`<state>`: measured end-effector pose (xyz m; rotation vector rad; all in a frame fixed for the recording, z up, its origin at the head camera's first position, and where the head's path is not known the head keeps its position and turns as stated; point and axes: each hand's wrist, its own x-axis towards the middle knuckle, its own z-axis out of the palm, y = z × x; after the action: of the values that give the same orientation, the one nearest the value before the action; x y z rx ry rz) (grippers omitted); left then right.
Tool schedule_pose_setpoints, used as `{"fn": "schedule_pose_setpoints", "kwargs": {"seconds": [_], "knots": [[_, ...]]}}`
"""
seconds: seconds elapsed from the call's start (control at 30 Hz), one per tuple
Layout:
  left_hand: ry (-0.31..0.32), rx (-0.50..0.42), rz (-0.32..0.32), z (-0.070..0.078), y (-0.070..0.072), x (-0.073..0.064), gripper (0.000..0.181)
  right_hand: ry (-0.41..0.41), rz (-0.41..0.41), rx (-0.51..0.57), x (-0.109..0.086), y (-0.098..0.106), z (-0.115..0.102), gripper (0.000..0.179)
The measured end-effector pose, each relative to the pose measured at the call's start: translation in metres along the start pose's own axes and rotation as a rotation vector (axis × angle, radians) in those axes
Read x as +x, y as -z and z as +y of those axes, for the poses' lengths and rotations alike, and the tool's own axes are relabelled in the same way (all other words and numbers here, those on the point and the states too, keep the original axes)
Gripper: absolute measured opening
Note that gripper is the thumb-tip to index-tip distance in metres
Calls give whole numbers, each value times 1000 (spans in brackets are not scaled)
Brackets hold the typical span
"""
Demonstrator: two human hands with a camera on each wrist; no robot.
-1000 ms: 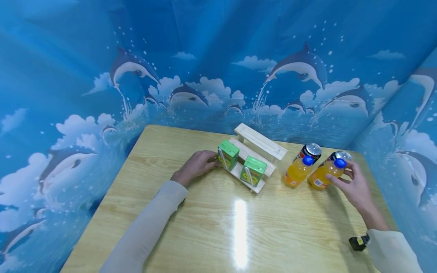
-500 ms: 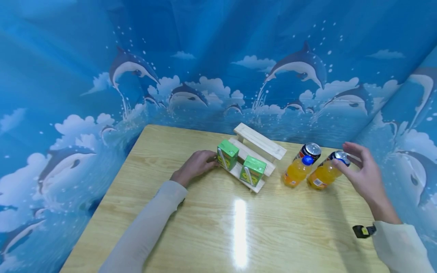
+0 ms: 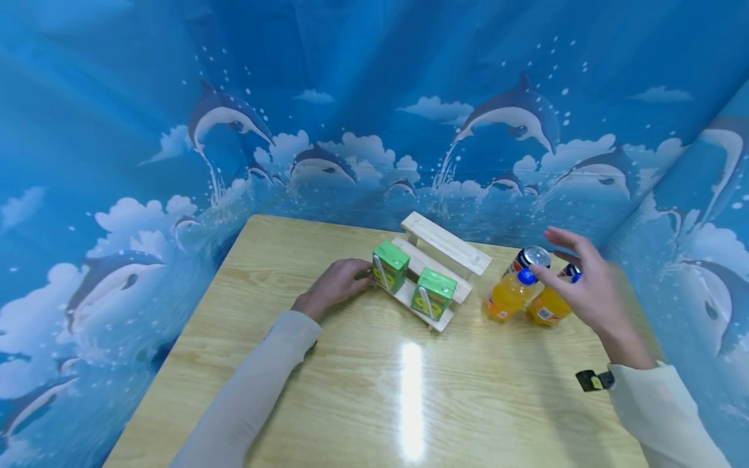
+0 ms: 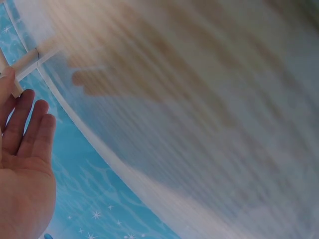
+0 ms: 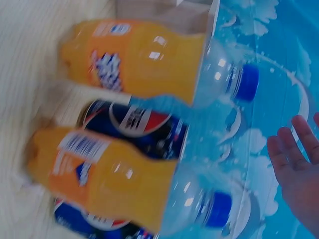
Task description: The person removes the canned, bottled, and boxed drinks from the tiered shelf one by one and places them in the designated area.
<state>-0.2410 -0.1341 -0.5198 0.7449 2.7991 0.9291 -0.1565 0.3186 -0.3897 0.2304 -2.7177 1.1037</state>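
Observation:
My left hand pinches the lower left end of a small tiered wooden rack; in the left wrist view thumb and fingers meet at a wooden slat. Two green juice boxes stand on its lowest step, one beside that hand, the other to the right. My right hand is raised over two orange soda bottles, fingers spread and holding nothing. The left bottle shows fully with its blue cap; the right one is partly covered by the hand. In the right wrist view the fingers are apart from both caps.
Two dark soda cans stand behind the bottles, the left can and the right can, partly hidden. A pale wooden table carries everything. A blue dolphin-print curtain closes off the back and sides.
The right hand let go of the right orange soda bottle, lifted off it, then moved left toward the left bottle. The left hand, rack and juice boxes have stayed put.

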Motion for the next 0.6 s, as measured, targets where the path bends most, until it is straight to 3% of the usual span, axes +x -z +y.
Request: {"fn": "schedule_pose_setpoints", "kwargs": {"seconds": [0.23,0.47,0.6], "knots": [[-8,-3,2,-1,-1,0,35,121,0,109,8,-19,-20,70],[-9,0,-1,-1,-1,0,35,116,-76,146,10,-39,-35,69],[-5,-1,-6,0,0,0,36,153,-111,192,10,-53,-40,67]]}}
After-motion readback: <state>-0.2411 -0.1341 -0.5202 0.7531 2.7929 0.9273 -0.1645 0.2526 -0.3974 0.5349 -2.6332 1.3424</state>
